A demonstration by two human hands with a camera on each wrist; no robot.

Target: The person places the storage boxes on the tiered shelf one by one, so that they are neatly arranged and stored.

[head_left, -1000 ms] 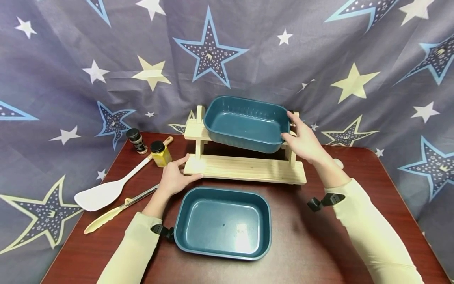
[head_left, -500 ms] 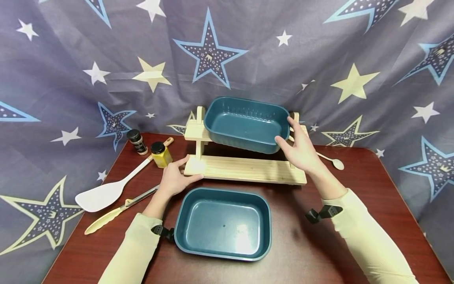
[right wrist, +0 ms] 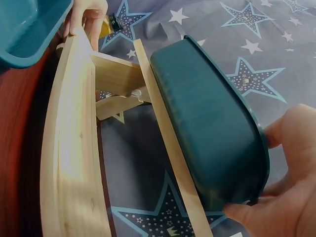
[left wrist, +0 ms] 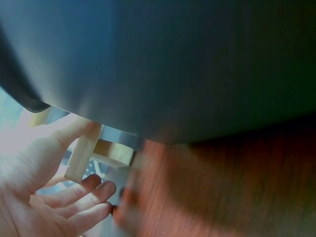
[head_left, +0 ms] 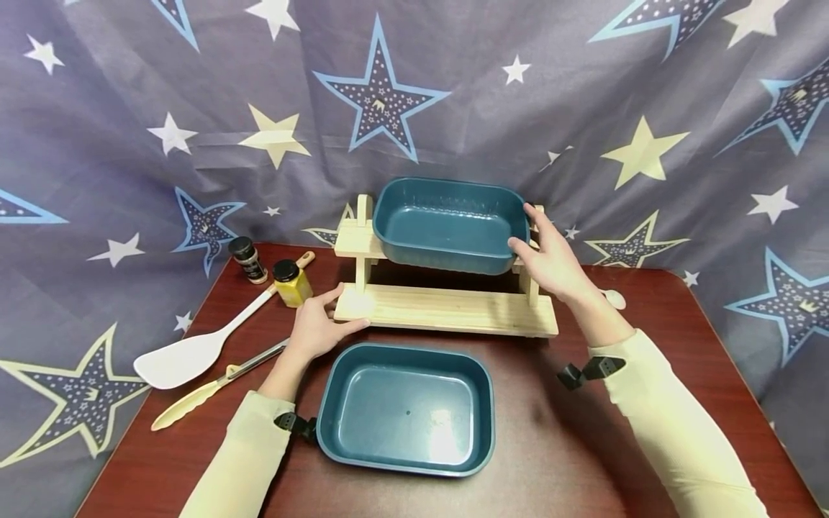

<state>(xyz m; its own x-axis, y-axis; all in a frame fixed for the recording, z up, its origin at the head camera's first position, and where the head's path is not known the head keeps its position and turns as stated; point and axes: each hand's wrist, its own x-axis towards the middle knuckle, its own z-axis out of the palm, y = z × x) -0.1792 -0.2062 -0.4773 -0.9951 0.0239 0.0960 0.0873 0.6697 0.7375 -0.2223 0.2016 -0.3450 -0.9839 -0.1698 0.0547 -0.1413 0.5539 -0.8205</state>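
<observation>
A two-tier wooden rack point(head_left: 447, 306) stands at the back of the table. On its upper tier sits a teal plastic bin point(head_left: 447, 257), a little askew, its front wall overhanging the board. My right hand point(head_left: 552, 260) grips the bin's right end; in the right wrist view the thumb point(right wrist: 237, 212) presses low on it while fingers reach the rim. My left hand point(head_left: 317, 329) holds the left end of the rack's lower board, thumb along the front edge. A second teal bin point(head_left: 408, 403) lies in front of the rack, and its wall fills much of the left wrist view.
Left of the rack stand a yellow jar point(head_left: 293, 286) and a dark-lidded spice jar point(head_left: 249, 260). A white spatula point(head_left: 184, 358) and cream-tipped tongs point(head_left: 194, 404) lie on the table. A spoon point(head_left: 614, 298) shows past the right wrist. A star-patterned curtain point(head_left: 453, 129) hangs close behind.
My right hand slid slightly left along the bin's right end, then back outward. The bin's near right corner has shifted slightly backward. My left hand keeps its place on the rack.
</observation>
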